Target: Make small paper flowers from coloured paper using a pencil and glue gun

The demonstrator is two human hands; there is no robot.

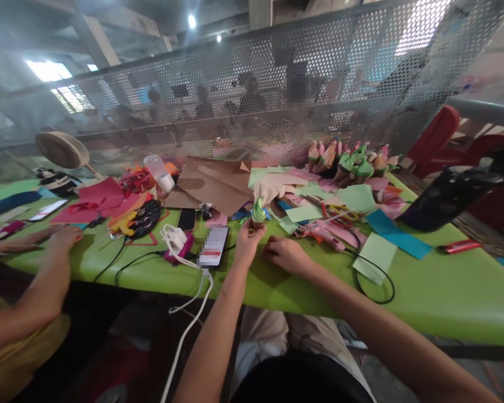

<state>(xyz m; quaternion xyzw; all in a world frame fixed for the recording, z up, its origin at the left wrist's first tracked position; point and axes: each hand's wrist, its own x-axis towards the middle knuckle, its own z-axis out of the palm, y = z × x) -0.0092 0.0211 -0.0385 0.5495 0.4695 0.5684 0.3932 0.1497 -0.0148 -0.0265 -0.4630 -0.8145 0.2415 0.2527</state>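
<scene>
My left hand (246, 243) is closed around the lower part of a small paper ice-cream cone with a light green swirl (259, 210), held upright above the table. Just to its right, my right hand (288, 254) rests near the green tabletop with its fingers curled in. Whatever those fingers hold, if anything, is hidden. A phone with a lit screen (215, 246) lies left of my left hand. Beyond my right hand is a pink glue gun (330, 236) among paper scraps, near scissors with yellow handles (349, 215).
Finished paper cones (353, 162) stand bunched at the back right. Brown paper (214, 182) lies at the back. A dark bottle (449, 196) stands right, near a red marker (462, 246). White cables (187, 330) hang over the front edge. At left are another person's hands (65, 235).
</scene>
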